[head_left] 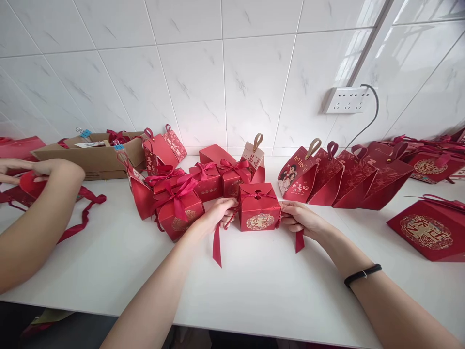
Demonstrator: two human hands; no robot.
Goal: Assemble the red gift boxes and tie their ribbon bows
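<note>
Red ribbon is stretched across the top of a small box standing upright on the white desk, one end pinched in the closed grip of the left hand and the other in that of the right hand; loose tails are left hanging below both. The box is closely flanked by the hands, and a round gold emblem is printed on its front. Just beyond the left hand, bow-tied boxes are clustered; beyond the right, loop-handled boxes are lined up. Farther left, another person's hand is seen over red pieces, near an open carton. A socket panel is fixed to the tiled wall.
</note>
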